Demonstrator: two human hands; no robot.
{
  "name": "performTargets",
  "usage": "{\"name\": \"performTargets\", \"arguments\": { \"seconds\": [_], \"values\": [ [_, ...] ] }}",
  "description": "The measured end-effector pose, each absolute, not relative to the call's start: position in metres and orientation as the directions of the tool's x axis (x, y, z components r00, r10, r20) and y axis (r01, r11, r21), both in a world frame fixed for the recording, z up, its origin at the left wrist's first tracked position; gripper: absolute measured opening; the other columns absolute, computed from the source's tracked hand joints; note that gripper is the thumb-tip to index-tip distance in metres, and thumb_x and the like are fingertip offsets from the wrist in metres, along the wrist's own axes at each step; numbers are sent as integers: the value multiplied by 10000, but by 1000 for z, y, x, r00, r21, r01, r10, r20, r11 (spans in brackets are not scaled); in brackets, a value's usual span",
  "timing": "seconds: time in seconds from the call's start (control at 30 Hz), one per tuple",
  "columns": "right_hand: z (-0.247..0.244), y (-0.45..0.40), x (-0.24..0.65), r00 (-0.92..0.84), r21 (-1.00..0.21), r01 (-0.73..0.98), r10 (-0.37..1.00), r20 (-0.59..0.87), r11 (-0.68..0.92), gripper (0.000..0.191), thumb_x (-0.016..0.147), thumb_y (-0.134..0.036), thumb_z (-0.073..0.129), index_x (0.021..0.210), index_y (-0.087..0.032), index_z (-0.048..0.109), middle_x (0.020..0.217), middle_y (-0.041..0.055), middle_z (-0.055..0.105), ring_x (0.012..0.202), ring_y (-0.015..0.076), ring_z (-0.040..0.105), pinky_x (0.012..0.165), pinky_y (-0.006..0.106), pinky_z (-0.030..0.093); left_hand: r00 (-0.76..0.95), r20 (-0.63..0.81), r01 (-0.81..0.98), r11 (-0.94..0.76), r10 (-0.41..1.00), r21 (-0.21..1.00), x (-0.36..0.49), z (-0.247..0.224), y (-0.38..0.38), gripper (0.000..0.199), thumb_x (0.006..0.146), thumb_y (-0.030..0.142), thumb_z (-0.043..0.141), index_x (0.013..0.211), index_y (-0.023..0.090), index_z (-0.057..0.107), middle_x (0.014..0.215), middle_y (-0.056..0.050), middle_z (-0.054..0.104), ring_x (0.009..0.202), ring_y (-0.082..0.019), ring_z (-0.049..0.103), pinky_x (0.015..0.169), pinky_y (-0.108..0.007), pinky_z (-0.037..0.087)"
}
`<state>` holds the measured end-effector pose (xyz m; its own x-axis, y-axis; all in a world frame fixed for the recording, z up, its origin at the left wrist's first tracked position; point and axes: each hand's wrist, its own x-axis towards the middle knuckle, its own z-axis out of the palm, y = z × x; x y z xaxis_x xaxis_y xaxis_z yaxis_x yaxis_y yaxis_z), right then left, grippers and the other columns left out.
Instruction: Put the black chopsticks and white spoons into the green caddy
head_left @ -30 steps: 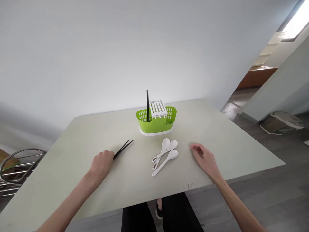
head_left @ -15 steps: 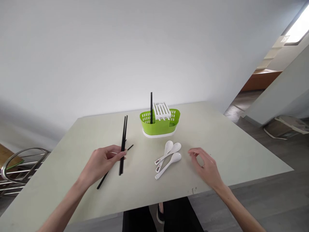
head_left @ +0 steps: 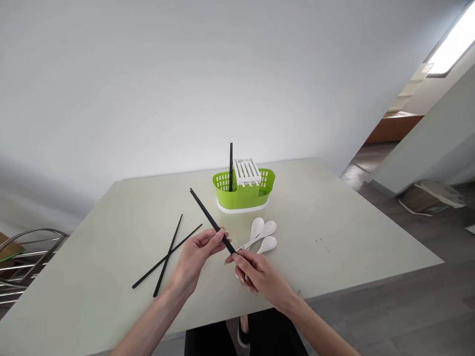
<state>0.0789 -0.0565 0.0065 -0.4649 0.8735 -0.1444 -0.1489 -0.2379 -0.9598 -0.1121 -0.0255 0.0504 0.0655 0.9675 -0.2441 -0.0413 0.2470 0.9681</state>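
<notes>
A pair of black chopsticks [head_left: 205, 211] slants above the table, tips up and to the left. My left hand [head_left: 202, 252] is closed around their middle, thumb on top. At the thick lower end, my right hand [head_left: 260, 274] pinches them between thumb and fingers. Partly behind my right hand lie three white spoons [head_left: 267, 228], their handles mostly hidden. Two more black chopsticks [head_left: 177, 247] lie crossed on the table left of my left hand. Beyond the spoons, a green basket [head_left: 243, 199] with a white slatted rack [head_left: 248, 171] holds upright black chopsticks [head_left: 230, 163] in its left part.
The pale table [head_left: 334, 217] backs onto a white wall [head_left: 178, 99]. Metal rails of a chair or rack [head_left: 33, 247] stand beyond its left edge. A wrapped box [head_left: 426, 197] sits on the floor at the right.
My left hand has carried its chopsticks rightward and tilted them. My right hand has come in from the right and closed on their lower end. The crossed pair is now uncovered.
</notes>
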Motion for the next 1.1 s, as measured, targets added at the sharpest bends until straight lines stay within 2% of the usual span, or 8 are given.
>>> {"name": "performTargets", "arguments": {
  "seconds": [0.33,0.57,0.63,0.7,0.8,0.87,0.97,1.1],
  "values": [
    [5,-60,102,-398,-971,-79,900,-177,-226,608,930,-729,590,1056,-161,768,666,-36,447,570,90,372,507,240,324,-171,-136,-34,132,976,991,-123,67,-8,458,752,593,848,995,204,847,1207,-111,786,1041,-262,748,997,-408,608],
    [8,-60,113,-390,-982,-56,910,-143,-178,595,956,-708,565,1089,-166,773,665,-33,433,593,105,379,534,249,338,-164,-109,33,115,981,993,-117,77,-6,425,755,581,842,945,202,831,1148,-99,797,980,-245,757,951,-391,627],
    [11,-61,114,-356,-986,-82,928,-108,-146,561,973,-677,562,1116,-174,764,656,-36,440,592,111,394,558,260,365,-207,-32,49,43,978,998,-118,91,6,427,763,581,835,934,190,820,1103,-95,802,959,-232,755,952,-386,626],
    [14,-60,120,-299,-989,-115,953,-53,-91,518,986,-644,564,1146,-185,745,651,-37,453,600,122,421,591,275,399,-284,130,58,-118,950,991,-120,118,27,418,777,559,834,929,170,805,1067,-92,800,963,-212,749,962,-368,620],
    [17,-53,143,-193,-994,-109,980,37,16,448,990,-597,584,1158,-202,713,671,-33,487,621,137,467,623,289,424,-369,440,98,-436,819,894,-123,173,70,358,802,469,846,941,144,782,1056,-88,785,940,-167,747,957,-340,621],
    [14,-45,167,-99,-997,-58,993,62,56,419,988,-581,592,1146,-207,696,680,-29,506,630,144,483,627,293,428,-312,571,200,-535,759,821,-122,202,98,338,837,455,823,967,146,776,1033,-84,781,936,-168,755,939,-351,635],
    [-2,-32,205,69,-999,11,997,35,35,438,964,-597,614,1132,-198,677,690,-20,534,627,152,486,614,299,434,-246,598,316,-520,763,793,-116,213,133,357,836,469,813,955,135,773,968,-79,787,895,-190,766,875,-359,658],
    [-31,-30,236,259,-997,51,965,-42,-57,511,917,-659,635,1102,-184,665,711,-10,552,620,157,497,592,303,436,-209,520,394,-415,829,820,-109,179,168,378,812,455,818,951,105,789,957,-115,806,806,-191,767,822,-350,667]
  ]
}}
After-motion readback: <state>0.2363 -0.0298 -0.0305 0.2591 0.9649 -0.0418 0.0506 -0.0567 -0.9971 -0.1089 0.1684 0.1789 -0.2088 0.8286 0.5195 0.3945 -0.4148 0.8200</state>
